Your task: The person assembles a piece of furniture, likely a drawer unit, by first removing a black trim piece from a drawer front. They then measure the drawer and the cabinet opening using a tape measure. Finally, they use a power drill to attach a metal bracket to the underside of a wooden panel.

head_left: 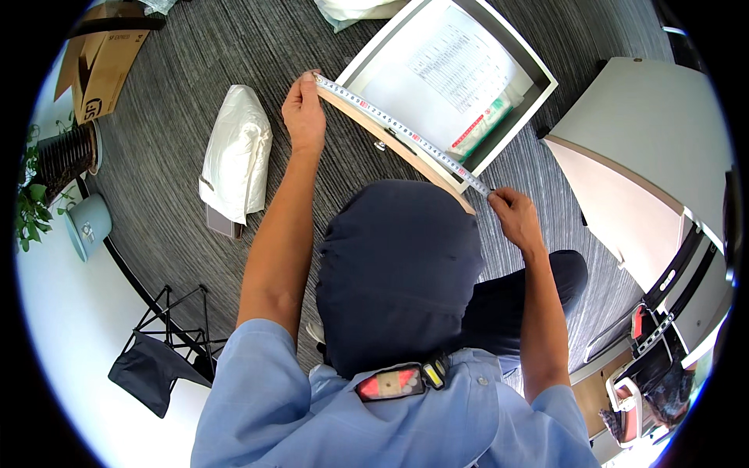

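A white tape measure strip (402, 129) runs taut along the front edge of a drawer (518, 42) on the carpet. My left hand (304, 115) pinches the strip's end at the far left corner of the wood-coloured front panel (421, 166). At the near right, just past the panel's other end, my right hand (518, 222) grips the strip between thumb and fingers. Whether a tape case is inside that hand is hidden. Inside the drawer lie printed paper sheets (460, 62) and a white and green plastic packet (485, 129). A small metal fitting (380, 146) shows on the panel.
Left of the drawer lies a white plastic bag (238, 152), partly over a dark flat object (224, 221). Farther left stand a cardboard box (113, 66), a pale blue bin (91, 222) and a black folding stool (160, 370). A grey cabinet (651, 129) is at right.
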A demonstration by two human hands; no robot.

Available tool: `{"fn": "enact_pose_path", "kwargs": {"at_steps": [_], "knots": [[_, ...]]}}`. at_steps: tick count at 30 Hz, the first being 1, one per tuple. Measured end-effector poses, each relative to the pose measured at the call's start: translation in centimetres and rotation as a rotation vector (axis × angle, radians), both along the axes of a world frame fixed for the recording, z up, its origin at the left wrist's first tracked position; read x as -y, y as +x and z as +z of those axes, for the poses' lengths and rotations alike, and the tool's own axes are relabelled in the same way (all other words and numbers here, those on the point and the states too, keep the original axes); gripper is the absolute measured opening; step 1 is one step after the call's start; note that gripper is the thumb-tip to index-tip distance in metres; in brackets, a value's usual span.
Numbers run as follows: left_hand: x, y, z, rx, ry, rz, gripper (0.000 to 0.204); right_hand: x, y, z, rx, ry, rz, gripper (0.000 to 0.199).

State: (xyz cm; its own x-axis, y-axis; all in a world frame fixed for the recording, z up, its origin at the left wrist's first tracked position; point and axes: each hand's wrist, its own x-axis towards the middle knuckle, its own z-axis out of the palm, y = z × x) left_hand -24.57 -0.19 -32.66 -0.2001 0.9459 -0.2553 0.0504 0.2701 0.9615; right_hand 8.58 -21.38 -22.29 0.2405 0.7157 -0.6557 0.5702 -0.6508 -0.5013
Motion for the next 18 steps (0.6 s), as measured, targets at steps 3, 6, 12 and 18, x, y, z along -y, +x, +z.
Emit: {"fn": "enact_pose_path", "kwargs": {"at_steps": [3,6,12,18], "knots": [[-0.08,0.02,-0.07,-0.019,0.006,0.004,0.04,0.61,0.12,-0.76,-0.021,0.078,-0.004,0.033],[-0.13,-0.07,-0.13,0.0,0.005,0.003,0.039,0.58,0.11,-0.82,-0.027,0.066,-0.02,0.032],[-0.07,0.02,-0.12,0.002,0.0,0.009,0.039,0.13,0.06,-0.39,-0.003,-0.018,-0.012,0.034],[-0.12,0.3,0.06,-0.004,-0.025,0.009,0.038,0.11,-0.04,0.14,0.014,-0.007,-0.024,0.034]]}}
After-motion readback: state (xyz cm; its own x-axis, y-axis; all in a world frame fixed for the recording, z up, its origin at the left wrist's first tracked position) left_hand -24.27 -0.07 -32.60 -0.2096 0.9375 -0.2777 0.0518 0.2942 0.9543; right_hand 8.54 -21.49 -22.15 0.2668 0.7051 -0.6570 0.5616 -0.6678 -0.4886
